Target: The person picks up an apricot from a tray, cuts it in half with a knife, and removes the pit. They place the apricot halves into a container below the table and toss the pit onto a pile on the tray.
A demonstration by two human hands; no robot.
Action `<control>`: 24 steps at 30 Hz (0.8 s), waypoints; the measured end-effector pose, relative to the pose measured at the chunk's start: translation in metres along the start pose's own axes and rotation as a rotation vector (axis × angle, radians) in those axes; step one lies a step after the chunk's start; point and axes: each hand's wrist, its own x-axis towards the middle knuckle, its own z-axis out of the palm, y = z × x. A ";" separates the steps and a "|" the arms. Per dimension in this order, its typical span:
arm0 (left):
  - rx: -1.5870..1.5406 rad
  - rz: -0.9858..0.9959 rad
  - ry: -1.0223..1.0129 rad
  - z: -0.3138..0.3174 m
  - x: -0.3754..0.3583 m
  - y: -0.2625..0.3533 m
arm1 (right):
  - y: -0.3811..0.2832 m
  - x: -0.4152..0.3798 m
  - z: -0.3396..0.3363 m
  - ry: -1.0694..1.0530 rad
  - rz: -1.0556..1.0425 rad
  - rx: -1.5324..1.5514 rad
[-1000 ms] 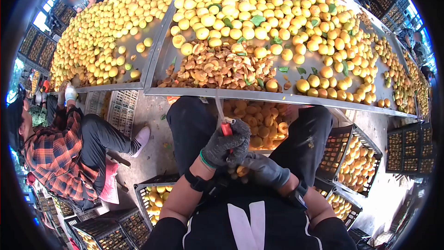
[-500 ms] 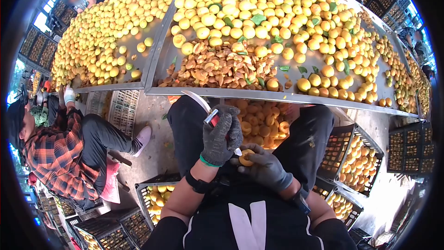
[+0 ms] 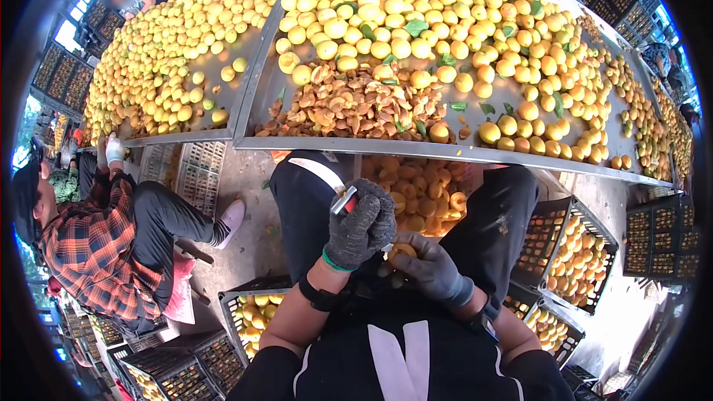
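My gloved left hand [image 3: 362, 224] is closed around a knife [image 3: 343, 199] with a red and silver handle. Its curved blade [image 3: 319, 171] points up and to the left, over my left thigh. A small pale tip shows below that fist, right at the apricot [image 3: 403, 250]. My gloved right hand [image 3: 433, 269] grips this apricot with thumb and fingers, close beside the left hand above my lap. Between my knees, beyond both hands, lies a heap of opened apricots [image 3: 423, 194].
A metal sorting table [image 3: 356, 147] spans the front, bearing many apricots [image 3: 416, 22] and a heap of brown pits [image 3: 356, 104]. Crates of apricots stand at my right [image 3: 575, 252] and left [image 3: 256, 319]. A person in a plaid shirt [image 3: 96, 245] sits to the left.
My left hand has shifted slightly right and down, closer against the apricot, and the knife blade has lowered with it. The right hand has turned slightly around the fruit.
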 end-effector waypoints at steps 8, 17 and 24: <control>-0.010 0.032 -0.076 0.000 0.007 -0.007 | -0.005 -0.005 0.015 0.069 -0.096 -0.044; 0.134 0.076 0.000 -0.002 0.002 0.001 | -0.011 -0.008 0.015 0.074 -0.076 -0.097; 0.028 0.113 -0.022 0.000 0.002 -0.003 | -0.004 -0.005 0.015 0.075 -0.081 -0.152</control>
